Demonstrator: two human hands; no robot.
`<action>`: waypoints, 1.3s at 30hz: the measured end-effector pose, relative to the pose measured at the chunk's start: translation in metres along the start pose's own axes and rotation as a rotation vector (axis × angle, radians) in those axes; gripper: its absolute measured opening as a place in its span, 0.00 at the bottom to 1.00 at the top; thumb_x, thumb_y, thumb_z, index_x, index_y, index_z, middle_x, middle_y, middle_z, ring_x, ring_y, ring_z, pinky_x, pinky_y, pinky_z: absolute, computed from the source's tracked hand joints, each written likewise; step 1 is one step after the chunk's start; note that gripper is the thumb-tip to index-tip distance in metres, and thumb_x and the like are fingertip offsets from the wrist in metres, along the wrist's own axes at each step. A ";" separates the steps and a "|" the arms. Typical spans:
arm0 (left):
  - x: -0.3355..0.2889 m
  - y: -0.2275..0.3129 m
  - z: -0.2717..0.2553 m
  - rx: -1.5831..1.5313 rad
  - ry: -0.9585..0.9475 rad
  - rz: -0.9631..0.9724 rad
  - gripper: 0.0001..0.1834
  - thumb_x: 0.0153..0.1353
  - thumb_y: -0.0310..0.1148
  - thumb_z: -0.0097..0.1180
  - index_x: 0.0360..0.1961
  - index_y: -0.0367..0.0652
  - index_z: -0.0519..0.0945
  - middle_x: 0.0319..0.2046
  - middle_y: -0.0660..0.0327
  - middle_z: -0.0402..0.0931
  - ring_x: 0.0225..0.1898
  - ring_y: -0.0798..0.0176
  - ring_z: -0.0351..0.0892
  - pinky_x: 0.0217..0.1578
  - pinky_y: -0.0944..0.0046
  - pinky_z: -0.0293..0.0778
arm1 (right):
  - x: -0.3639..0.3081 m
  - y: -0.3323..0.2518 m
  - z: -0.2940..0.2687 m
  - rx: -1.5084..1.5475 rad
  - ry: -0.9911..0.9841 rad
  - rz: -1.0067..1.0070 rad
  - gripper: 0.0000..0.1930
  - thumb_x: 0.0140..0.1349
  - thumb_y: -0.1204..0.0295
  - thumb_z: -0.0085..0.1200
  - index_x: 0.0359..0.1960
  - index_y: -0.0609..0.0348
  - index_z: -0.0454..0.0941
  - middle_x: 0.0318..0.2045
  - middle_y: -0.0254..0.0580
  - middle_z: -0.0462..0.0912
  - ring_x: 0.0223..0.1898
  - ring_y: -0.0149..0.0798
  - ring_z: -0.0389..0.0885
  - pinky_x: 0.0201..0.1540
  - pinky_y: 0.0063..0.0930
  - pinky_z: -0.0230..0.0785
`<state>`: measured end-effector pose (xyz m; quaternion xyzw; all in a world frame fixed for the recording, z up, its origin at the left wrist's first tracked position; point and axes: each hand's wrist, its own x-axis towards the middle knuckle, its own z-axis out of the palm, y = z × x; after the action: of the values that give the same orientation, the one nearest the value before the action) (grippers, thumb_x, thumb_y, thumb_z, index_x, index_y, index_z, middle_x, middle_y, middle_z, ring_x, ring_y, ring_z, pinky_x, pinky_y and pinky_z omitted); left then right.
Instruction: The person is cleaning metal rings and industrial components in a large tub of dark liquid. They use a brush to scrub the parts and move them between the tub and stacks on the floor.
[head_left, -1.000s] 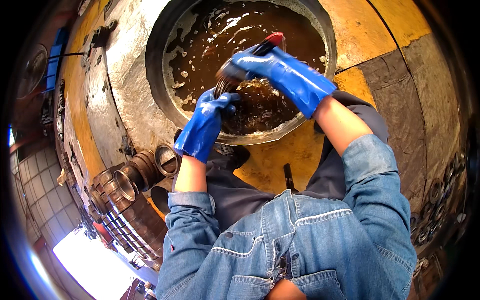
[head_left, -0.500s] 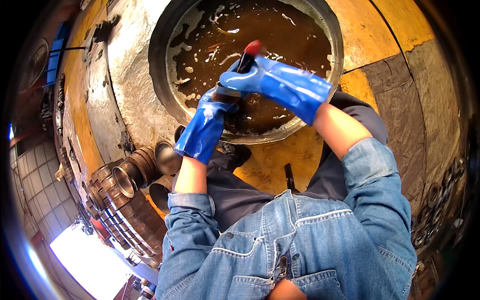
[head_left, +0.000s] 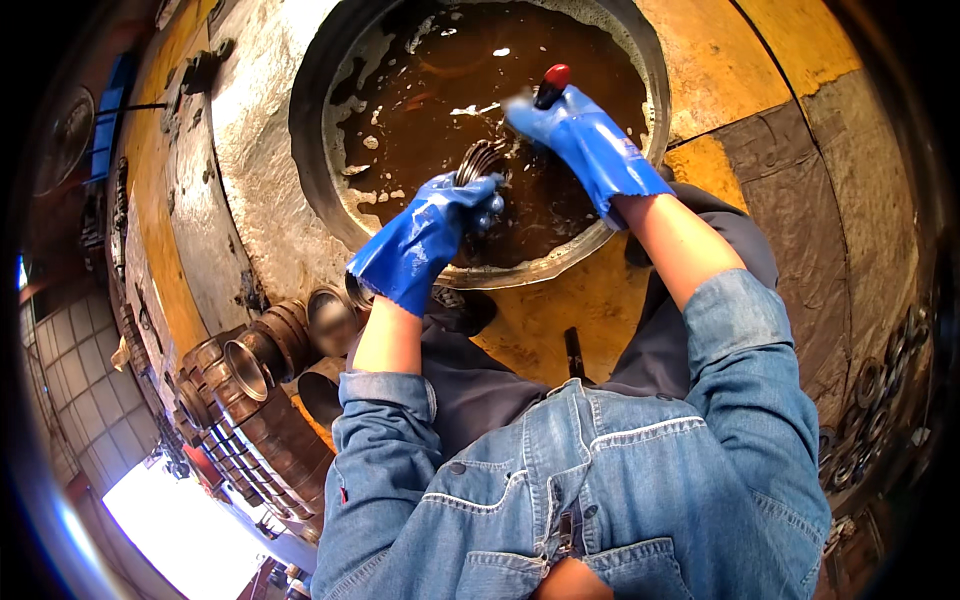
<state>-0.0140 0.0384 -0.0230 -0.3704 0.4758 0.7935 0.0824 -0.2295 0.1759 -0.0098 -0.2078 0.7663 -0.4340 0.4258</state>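
Note:
My left hand, in a wet blue rubber glove, is closed round a dark, shiny metal part with curved ridges, like a ring or several stacked rings. It is held over the near half of a round basin of murky brown liquid. My right hand, gloved in the same blue, grips a tool with a black, red-ended handle. The tool's working end is blurred and cannot be made out. The right hand is above and to the right of the metal part, apart from the left.
Brown metal rings and cylinders are stacked at my lower left. More dark rings lie at the far right. Worn metal plates and yellow plates surround the basin. A dark upright bar stands between my legs.
My right hand has moved right and away from my left with the red-ended tool. The ridged metal part in my left hand has come into view.

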 end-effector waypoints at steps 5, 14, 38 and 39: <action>-0.014 0.007 0.025 0.090 0.123 0.334 0.23 0.73 0.33 0.63 0.63 0.32 0.78 0.46 0.55 0.87 0.41 0.64 0.86 0.44 0.61 0.82 | -0.029 -0.004 -0.021 0.097 0.261 -0.150 0.26 0.63 0.50 0.62 0.43 0.65 0.83 0.34 0.47 0.86 0.38 0.39 0.82 0.50 0.36 0.74; -0.006 -0.016 -0.028 -0.110 0.171 0.166 0.20 0.76 0.35 0.59 0.62 0.34 0.78 0.45 0.55 0.88 0.37 0.60 0.86 0.44 0.60 0.84 | 0.002 -0.016 0.005 0.269 -0.245 -0.240 0.22 0.64 0.52 0.62 0.43 0.61 0.83 0.34 0.40 0.85 0.39 0.36 0.82 0.49 0.32 0.73; -0.033 -0.004 -0.006 0.075 0.058 0.256 0.27 0.70 0.32 0.64 0.67 0.35 0.77 0.51 0.56 0.87 0.50 0.66 0.83 0.45 0.66 0.77 | 0.003 -0.026 0.034 -0.191 -0.063 -0.138 0.20 0.62 0.52 0.53 0.28 0.57 0.85 0.22 0.42 0.82 0.27 0.40 0.79 0.38 0.34 0.72; -0.032 0.000 -0.003 0.078 0.019 0.219 0.26 0.70 0.34 0.65 0.66 0.35 0.77 0.49 0.56 0.87 0.48 0.66 0.84 0.44 0.66 0.78 | 0.005 -0.021 0.029 -0.271 -0.017 -0.058 0.21 0.62 0.51 0.54 0.32 0.57 0.86 0.25 0.45 0.84 0.30 0.43 0.82 0.41 0.36 0.74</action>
<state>0.0108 0.0430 -0.0023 -0.3203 0.5448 0.7750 0.0050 -0.2097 0.1467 -0.0020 -0.2891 0.8079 -0.3366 0.3878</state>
